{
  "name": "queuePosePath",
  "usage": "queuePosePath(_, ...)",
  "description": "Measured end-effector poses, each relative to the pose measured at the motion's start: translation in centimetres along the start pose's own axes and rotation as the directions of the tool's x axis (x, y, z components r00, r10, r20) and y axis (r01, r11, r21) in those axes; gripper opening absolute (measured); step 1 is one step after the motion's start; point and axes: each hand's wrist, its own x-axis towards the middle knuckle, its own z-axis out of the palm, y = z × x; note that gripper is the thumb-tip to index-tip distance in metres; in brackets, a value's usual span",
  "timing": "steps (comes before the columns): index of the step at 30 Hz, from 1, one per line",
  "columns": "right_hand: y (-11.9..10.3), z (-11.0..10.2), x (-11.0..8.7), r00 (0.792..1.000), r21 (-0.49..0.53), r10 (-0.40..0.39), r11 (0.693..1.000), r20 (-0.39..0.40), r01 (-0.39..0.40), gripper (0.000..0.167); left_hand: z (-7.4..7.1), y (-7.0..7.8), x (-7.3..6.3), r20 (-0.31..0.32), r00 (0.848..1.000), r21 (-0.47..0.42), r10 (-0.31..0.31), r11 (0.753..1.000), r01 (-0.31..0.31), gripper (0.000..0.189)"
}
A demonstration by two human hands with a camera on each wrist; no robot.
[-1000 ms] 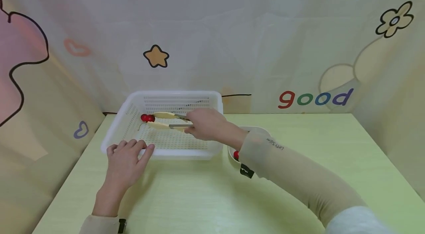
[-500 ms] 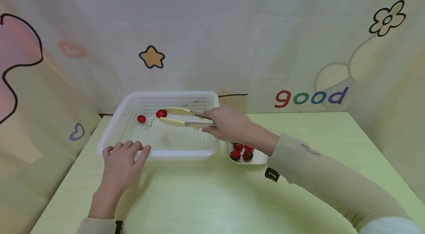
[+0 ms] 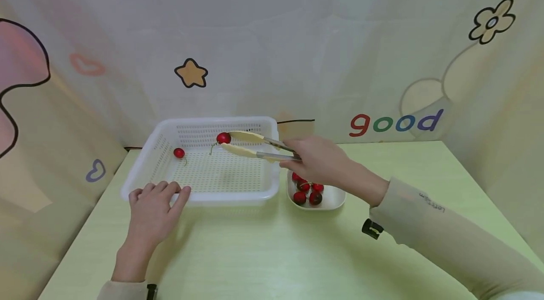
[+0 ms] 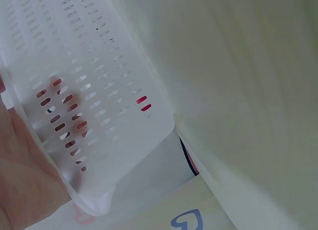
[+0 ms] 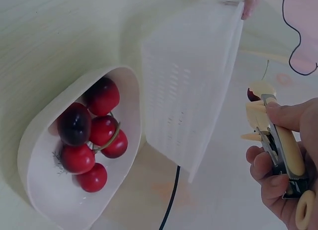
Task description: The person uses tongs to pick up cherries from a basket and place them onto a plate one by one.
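My right hand [image 3: 320,160] grips a pair of metal tongs [image 5: 289,150] with cream-coloured tips. Between the tips is a red cherry [image 3: 223,138] with its stem hanging down, raised over the white perforated plastic basket [image 3: 229,197]. Another cherry [image 3: 179,153] lies inside at the basket's left end; its red shows through the slots in the left wrist view. Hooked over the near left rim, my left hand [image 3: 150,215] holds the basket, its fingers partly visible through the holes.
Right of the basket stands a small white bowl [image 3: 333,203] holding several dark and bright red cherries [image 5: 77,159], some with stems. A printed curtain [image 3: 331,54] hangs behind the pale green table [image 3: 255,252]. A dark cord [image 5: 171,200] runs beyond the basket.
The tongs have lifted one of the two cherries from the basket's left end and carried it right and upward. My right arm moved right, uncovering the bowl. My left hand stayed on the rim.
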Motion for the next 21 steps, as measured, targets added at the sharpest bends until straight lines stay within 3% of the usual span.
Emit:
queuePosePath(9, 1.2, -0.9, -2.4, 0.998, 0.016, 0.049, 0.999, -0.05, -0.048, 0.023, 0.1, -0.1, 0.0, -0.01, 1.0, -0.003, 0.002, 1.0, -0.002, 0.048)
queuePosePath(21, 3.7, -0.5, -7.2, 0.988, 0.03, 0.126, 0.992, -0.09, -0.124, 0.024, 0.1, -0.1, 0.0, -0.015, 1.0, -0.001, 0.002, 1.0, -0.002, 0.047)
